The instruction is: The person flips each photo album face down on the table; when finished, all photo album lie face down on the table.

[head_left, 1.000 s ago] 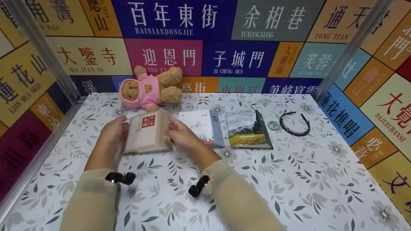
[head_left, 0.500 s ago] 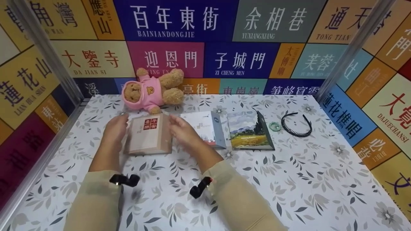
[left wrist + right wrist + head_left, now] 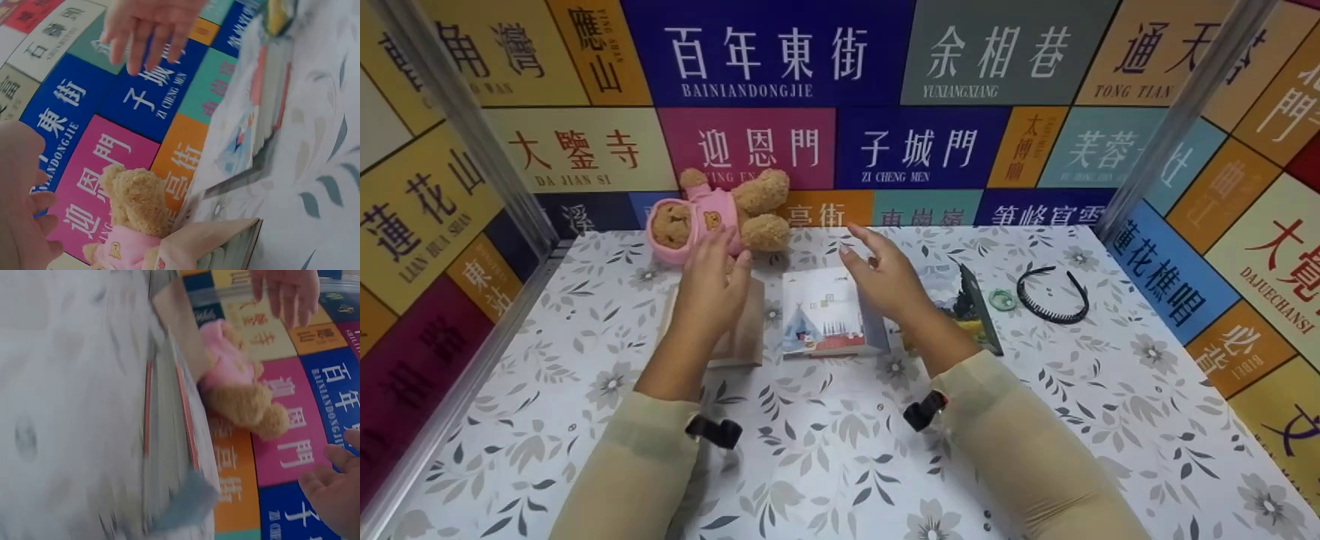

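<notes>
My left hand (image 3: 709,296) is raised over the beige book (image 3: 748,330), its fingers extended, hiding much of the cover. Above the right side of the white illustrated book (image 3: 821,315) is my right hand (image 3: 889,281), with thumb and fingers spread. Neither hand holds anything. The right forearm partly covers a third book with a landscape-painting cover (image 3: 979,307). In the left wrist view the open right hand (image 3: 154,28) shows beyond the books; in the right wrist view the white book's page edges (image 3: 166,416) face the camera.
A teddy bear in a pink hoodie (image 3: 712,214) lies behind the beige book against the sign-printed wall (image 3: 769,56). Right of the books are a green coil-like ring (image 3: 1002,300) and a black toothed headband (image 3: 1054,304). A floral cloth (image 3: 825,450) covers the table.
Both hands have left the sides of the beige book, risen and moved right. The beige book stays on the table, and the white book is now more exposed.
</notes>
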A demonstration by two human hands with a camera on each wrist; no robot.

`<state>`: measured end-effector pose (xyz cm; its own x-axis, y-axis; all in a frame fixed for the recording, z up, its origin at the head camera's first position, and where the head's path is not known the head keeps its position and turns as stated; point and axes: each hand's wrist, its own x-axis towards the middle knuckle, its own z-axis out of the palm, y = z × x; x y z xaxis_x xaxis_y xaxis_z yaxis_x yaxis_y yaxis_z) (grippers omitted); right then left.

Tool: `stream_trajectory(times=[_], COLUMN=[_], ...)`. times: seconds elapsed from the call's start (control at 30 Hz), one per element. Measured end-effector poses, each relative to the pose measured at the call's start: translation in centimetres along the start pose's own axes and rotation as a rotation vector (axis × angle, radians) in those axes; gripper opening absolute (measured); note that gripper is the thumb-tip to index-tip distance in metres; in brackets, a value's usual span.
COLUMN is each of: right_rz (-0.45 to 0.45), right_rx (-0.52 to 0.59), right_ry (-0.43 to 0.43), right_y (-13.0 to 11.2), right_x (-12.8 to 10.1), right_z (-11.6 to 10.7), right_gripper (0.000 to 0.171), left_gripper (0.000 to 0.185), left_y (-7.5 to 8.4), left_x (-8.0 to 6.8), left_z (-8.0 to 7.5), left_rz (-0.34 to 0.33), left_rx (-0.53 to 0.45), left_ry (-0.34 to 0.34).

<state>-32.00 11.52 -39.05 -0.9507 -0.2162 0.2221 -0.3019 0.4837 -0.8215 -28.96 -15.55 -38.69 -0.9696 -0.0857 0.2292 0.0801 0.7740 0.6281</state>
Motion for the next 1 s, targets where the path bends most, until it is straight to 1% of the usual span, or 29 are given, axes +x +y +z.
stream_trajectory(times=[0.07,0.1,0.17,0.23,0.3,0.4,0.5,0.6,0.7,0.8,0.87,1.0], right_rz=[-0.026,-0.04,-0.065,-0.084,-0.076,-0.039,-0.003,0.047,0.1,0.118,0.122,0.127], right_rx=[-0.162,-0.252,-0.427,-0.59,-0.725,-0.856,-0.921,-0.934,-0.891,-0.846,-0.842,-0.885], right_ry=[0.013,0.019,0.031,0.037,0.032,0.011,-0.001,0.0,0.004,0.019,0.038,0.063], right_y=[0.5,0.8,1.6,2.5,3.5,4.9,5.9,6.5,6.8,6.9,7.0,7.6], right_x=[0.3,0.5,0.9,1.4,1.7,2.2,2.4,2.2,1.7,1.3,1.2,1.1], right_z=[-1.3,-1.9,-3.0,-3.9,-4.4,-4.7,-4.7,-4.2,-3.7,-3.3,-3.1,-3.0], right_gripper=[0.056,0.056,0.059,0.062,0.063,0.059,0.058,0.064,0.077,0.091,0.095,0.092], left_gripper=[0.062,0.063,0.066,0.068,0.069,0.068,0.069,0.074,0.087,0.097,0.097,0.092], left_y=[0.4,0.5,0.6,0.4,0.1,-0.5,-1.0,-1.6,-1.8,-1.8,-1.8,-2.0], left_x=[0.4,0.6,1.0,1.4,1.8,2.1,2.3,2.3,2.2,2.1,2.0,1.9], left_z=[0.5,0.8,1.2,1.7,2.2,3.0,3.6,4.1,4.3,4.4,4.4,4.5], left_rz=[0.057,0.073,0.072,0.069,0.064,0.061,0.058,0.035,0.007,-0.012,-0.02,-0.026], left_rx=[0.198,0.288,0.422,0.498,0.543,0.581,0.604,0.609,0.576,0.551,0.53,0.499], left_ry=[-0.001,-0.001,-0.011,-0.005,0.006,0.019,0.018,0.023,0.027,0.02,0.015,-0.011])
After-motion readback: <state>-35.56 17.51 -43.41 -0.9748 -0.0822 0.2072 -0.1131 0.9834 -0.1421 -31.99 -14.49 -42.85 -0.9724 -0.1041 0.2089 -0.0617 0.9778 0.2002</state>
